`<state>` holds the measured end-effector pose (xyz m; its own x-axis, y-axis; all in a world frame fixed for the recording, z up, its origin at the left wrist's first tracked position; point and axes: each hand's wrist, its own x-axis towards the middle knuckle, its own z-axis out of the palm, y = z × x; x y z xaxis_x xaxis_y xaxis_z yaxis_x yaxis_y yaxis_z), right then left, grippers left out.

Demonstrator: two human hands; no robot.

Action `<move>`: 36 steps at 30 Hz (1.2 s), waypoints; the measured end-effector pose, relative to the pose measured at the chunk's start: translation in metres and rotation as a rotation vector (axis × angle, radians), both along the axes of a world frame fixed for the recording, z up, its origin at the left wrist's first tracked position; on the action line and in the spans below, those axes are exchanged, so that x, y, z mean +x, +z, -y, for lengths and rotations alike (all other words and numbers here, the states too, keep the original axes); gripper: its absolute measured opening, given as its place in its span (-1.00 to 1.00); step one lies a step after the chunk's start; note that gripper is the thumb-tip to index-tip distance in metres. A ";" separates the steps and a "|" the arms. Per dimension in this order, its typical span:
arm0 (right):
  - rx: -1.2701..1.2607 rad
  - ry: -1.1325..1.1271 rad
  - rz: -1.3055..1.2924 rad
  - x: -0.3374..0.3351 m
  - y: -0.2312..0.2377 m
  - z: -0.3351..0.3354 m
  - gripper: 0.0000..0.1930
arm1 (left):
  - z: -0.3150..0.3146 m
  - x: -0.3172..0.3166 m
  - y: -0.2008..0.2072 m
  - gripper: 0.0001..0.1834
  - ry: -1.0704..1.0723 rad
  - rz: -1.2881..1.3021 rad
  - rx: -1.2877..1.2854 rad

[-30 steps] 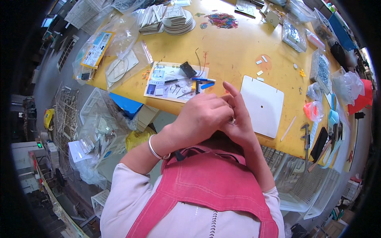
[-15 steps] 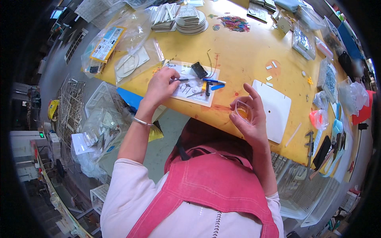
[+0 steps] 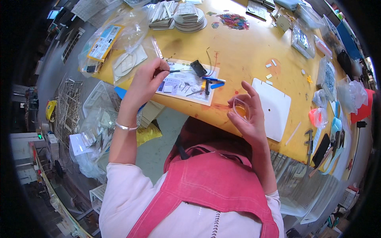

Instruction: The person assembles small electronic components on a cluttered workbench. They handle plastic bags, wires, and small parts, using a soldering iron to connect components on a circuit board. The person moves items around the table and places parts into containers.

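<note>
My left hand [image 3: 146,81] is closed in a pinch on a slim black rod [image 3: 174,71] with a thin light end pointing right. It hovers over the left edge of a printed sheet [image 3: 189,101]. On that sheet lie a black battery box [image 3: 198,68] with thin wires, a blue strip [image 3: 217,85], a black T-shaped part [image 3: 207,87] and a yellow piece partly hidden by it. My right hand [image 3: 253,113] holds a small clear plastic cup [image 3: 241,109] between thumb and fingers, just above the table's near edge.
A white board [image 3: 276,113] lies beside my right hand. Farther off are stacked pale discs [image 3: 189,20], colourful paper clips [image 3: 234,21] and a bag of hardware [image 3: 328,77]. A caliper [image 3: 309,144] and scissors [image 3: 340,139] lie at the right edge. Plastic bags [image 3: 131,59] cover the left corner.
My left hand has drawn left and slightly up with the black rod, uncovering more of the printed sheet. My right hand keeps its place, the cup turned slightly.
</note>
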<state>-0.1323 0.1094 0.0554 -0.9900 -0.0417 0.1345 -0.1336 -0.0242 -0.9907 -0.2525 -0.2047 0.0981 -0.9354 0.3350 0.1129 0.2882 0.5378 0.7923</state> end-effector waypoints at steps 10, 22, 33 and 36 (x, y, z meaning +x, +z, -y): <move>0.084 0.054 -0.062 0.001 -0.001 0.006 -0.11 | -0.090 0.051 0.054 -0.84 -0.432 -0.405 -0.039; 0.166 0.049 -0.010 0.023 -0.005 0.004 -0.03 | -0.139 0.099 -0.018 -0.80 -0.434 -0.455 0.066; 0.313 0.040 -0.141 0.031 -0.027 0.005 -0.02 | -0.139 0.120 -0.025 -0.84 -0.245 -0.307 0.152; 0.268 0.032 -0.139 0.031 -0.027 0.005 0.02 | -0.140 0.123 -0.022 -0.85 -0.215 -0.379 0.233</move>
<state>-0.1014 0.1042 0.0280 -0.9605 -0.1248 0.2487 -0.2718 0.2294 -0.9346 -0.1298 -0.0646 0.0762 -0.7266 0.4418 0.5262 0.6642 0.2557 0.7025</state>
